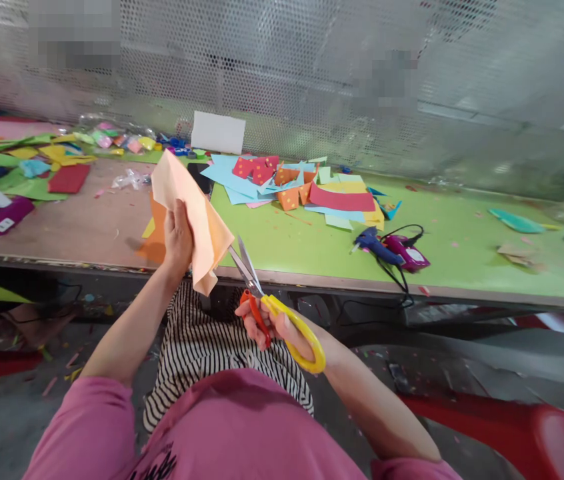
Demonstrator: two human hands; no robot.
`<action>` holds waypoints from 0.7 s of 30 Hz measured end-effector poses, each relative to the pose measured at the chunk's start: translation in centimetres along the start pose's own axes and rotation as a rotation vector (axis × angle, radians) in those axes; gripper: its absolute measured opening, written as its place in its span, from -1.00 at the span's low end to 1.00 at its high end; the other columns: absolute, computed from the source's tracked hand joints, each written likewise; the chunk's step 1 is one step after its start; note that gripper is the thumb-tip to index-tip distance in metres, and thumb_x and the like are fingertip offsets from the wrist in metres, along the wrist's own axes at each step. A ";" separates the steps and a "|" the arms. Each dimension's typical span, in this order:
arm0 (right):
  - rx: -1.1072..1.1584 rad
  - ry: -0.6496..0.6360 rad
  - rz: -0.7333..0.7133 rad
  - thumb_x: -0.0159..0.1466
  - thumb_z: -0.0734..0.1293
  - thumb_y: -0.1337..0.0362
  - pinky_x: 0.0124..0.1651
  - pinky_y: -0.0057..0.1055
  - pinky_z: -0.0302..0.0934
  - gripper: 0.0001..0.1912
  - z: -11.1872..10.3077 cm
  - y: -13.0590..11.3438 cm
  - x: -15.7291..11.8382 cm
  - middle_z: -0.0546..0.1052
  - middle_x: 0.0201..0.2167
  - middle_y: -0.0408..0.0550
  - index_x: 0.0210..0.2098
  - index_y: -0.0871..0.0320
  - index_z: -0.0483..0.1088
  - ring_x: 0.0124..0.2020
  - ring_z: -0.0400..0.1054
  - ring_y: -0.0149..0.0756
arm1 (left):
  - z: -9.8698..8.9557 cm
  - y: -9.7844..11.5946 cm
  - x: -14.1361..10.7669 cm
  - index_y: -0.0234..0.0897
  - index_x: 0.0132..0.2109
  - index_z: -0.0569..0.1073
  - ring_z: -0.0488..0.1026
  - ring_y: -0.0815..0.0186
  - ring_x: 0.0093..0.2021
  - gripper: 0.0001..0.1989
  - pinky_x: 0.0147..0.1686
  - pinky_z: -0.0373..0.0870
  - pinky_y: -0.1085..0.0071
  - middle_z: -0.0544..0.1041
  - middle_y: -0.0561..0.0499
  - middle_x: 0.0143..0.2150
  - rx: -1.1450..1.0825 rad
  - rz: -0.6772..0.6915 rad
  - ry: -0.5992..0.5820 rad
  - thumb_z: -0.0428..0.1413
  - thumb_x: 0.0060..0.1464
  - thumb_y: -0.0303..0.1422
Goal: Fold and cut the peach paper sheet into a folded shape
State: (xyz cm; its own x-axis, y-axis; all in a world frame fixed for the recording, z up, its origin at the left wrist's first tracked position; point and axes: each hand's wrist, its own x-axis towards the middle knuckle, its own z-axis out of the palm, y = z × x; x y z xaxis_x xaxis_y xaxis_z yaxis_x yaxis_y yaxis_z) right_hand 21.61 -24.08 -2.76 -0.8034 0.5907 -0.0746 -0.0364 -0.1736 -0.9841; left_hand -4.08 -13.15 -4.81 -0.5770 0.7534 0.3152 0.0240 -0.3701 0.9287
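Observation:
My left hand [179,235] is closed on a folded sheet of peach paper [197,207], held up over the table's front edge. My right hand [275,323] grips a pair of scissors [250,277] with one yellow and one orange-red handle. The scissor blades are spread and point at the sheet's lower right corner; whether they touch it I cannot tell. Behind the left hand, orange paper [156,248] lies at the table's edge. Beyond the hands is a pile of cut paper, with a red strip [342,198] and an orange dotted piece [289,198].
A blue glue gun [377,245] with a dark cord lies beside a purple box [409,256] on the green tabletop [282,250]. Coloured paper scraps [12,167] cover the far left. A white card [219,133] stands against the perforated metal wall [282,80]. Red chairs [527,433] flank me.

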 end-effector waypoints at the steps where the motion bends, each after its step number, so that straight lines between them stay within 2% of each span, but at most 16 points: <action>1: 0.000 0.004 0.006 0.34 0.23 -0.40 -0.28 -0.44 0.26 -0.22 0.0 0.1 -0.3 0.39 -0.26 -0.15 0.16 0.15 0.37 -0.38 0.27 -0.49 | 0.0 0.2 -0.1 -0.24 -0.03 0.51 0.55 0.07 0.13 -0.37 0.14 0.51 0.21 0.62 -0.18 0.03 0.001 0.033 0.020 -0.02 0.29 0.25; 3: -0.016 0.020 0.014 0.37 0.23 -0.37 -0.27 -0.42 0.26 -0.24 0.0 0.2 -1.0 0.40 -0.26 -0.14 0.17 0.17 0.36 -0.38 0.30 -0.48 | 0.0 0.9 -0.5 -0.22 -0.05 0.52 0.53 0.08 0.17 -0.36 0.18 0.48 0.25 0.62 -0.14 0.01 -0.021 0.085 0.056 0.03 0.24 0.28; 5: -0.022 0.031 0.005 0.38 0.22 -0.35 -0.26 -0.41 0.27 -0.25 0.1 0.2 -1.7 0.39 -0.26 -0.14 0.17 0.17 0.36 -0.39 0.29 -0.48 | -0.1 2.0 -1.2 -0.18 -0.04 0.52 0.52 0.12 0.19 -0.39 0.18 0.46 0.32 0.62 -0.09 -0.01 -0.086 0.102 0.038 0.13 0.17 0.28; 7: -0.017 0.034 -0.008 0.36 0.26 -0.35 -0.22 -0.39 0.29 -0.27 0.6 -0.3 -2.4 0.39 -0.27 -0.15 0.16 0.15 0.37 -0.37 0.27 -0.46 | -0.6 3.1 -1.8 -0.15 -0.04 0.52 0.55 0.16 0.11 -0.41 0.09 0.49 0.38 0.64 -0.05 -0.05 -0.175 0.079 -0.010 0.27 0.06 0.24; 9: -0.003 0.060 -0.002 0.36 0.29 -0.33 -0.19 -0.37 0.28 -0.31 1.1 -1.1 -3.0 0.38 -0.30 -0.16 0.13 0.13 0.40 -0.35 0.25 -0.43 | -1.4 4.1 -2.4 -0.14 -0.07 0.53 0.61 0.19 -0.07 -0.38 -0.12 0.54 0.42 0.65 -0.01 -0.13 -0.253 -0.007 -0.102 0.41 -0.13 0.17; 11: 0.016 0.091 0.054 0.36 0.30 -0.31 -0.20 -0.36 0.24 -0.36 1.8 -1.9 -3.5 0.38 -0.33 -0.15 0.08 0.12 0.44 -0.35 0.22 -0.40 | -2.5 4.6 -2.7 -0.15 -0.14 0.56 0.60 0.23 -0.28 -0.36 -0.33 0.53 0.43 0.66 0.00 -0.24 -0.308 -0.131 -0.253 0.49 -0.31 0.11; 14: 0.092 0.134 0.159 0.35 0.32 -0.29 -0.29 -0.39 0.14 -0.41 2.4 -2.6 -4.0 0.40 -0.37 -0.13 -0.02 0.12 0.49 -0.38 0.18 -0.39 | -3.9 4.6 -2.9 -0.16 -0.29 0.60 0.53 0.27 -0.48 -0.39 -0.48 0.50 0.39 0.65 -0.01 -0.39 -0.328 -0.282 -0.477 0.56 -0.49 0.04; 16: 0.177 0.154 0.242 0.34 0.34 -0.25 -0.33 -0.41 0.09 -0.46 2.5 -2.6 -4.1 0.40 -0.39 -0.12 -0.09 0.12 0.50 -0.39 0.17 -0.39 | -4.3 4.4 -3.0 -0.20 -0.38 0.60 0.55 0.23 -0.49 -0.43 -0.47 0.55 0.34 0.64 -0.05 -0.44 -0.309 -0.314 -0.558 0.58 -0.52 0.02; 18: 0.269 0.174 0.335 0.34 0.36 -0.18 -0.37 -0.45 0.04 -0.53 2.3 -2.3 -4.1 0.40 -0.40 -0.13 -0.13 0.12 0.49 -0.41 0.14 -0.42 | -4.5 4.4 -3.0 -0.23 -0.45 0.59 0.57 0.20 -0.48 -0.48 -0.44 0.58 0.29 0.64 -0.07 -0.47 -0.285 -0.319 -0.614 0.58 -0.45 0.01; 21: 0.324 0.140 0.413 0.31 0.42 -0.03 -0.41 -0.48 -0.01 -0.66 1.8 -2.0 -4.0 0.42 -0.37 -0.14 -0.11 0.10 0.48 -0.43 0.14 -0.45 | -4.6 4.6 -3.0 -0.22 -0.47 0.61 0.56 0.24 -0.51 -0.54 -0.45 0.59 0.32 0.62 -0.02 -0.50 -0.272 -0.331 -0.682 0.58 -0.39 -0.03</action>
State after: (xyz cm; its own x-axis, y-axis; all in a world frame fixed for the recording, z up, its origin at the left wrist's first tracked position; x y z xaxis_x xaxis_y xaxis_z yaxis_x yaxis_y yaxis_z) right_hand 23.84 -27.55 -0.18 -0.7037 0.5175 -0.4868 0.0664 -0.6342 -0.7703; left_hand -6.05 -19.59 -2.39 0.1087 0.9805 0.1636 -0.3117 -0.1227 0.9422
